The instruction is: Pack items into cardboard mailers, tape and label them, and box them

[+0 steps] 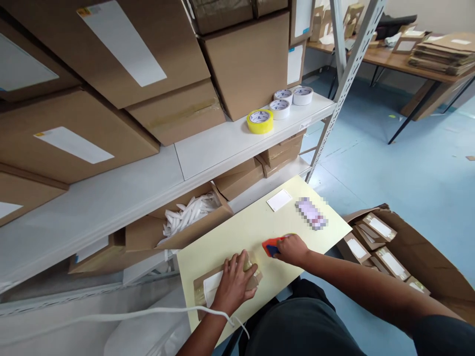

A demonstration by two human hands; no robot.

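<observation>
A small cardboard box (200,291) with a white label and clear tape at its end lies near the front left of the pale yellow tabletop (237,237). My left hand (235,282) is laid over that box and holds it, with fingers bent across its top and taped end. In my right hand (293,249) is a red and blue tape dispenser (272,246), closed in the fist just right of the box. Part of the dispenser is hidden by the fingers. Farther back on the tabletop lie a white card (279,200) and a blurred-out phone-shaped object (311,213).
A shelf (222,158) beyond the tabletop carries large cartons (248,64), a yellow tape roll (260,122) and several white rolls (302,95). Below sits an open carton of white pieces (189,215). At right, a big carton (426,247) holds small boxes. A white cable (166,310) crosses my left forearm.
</observation>
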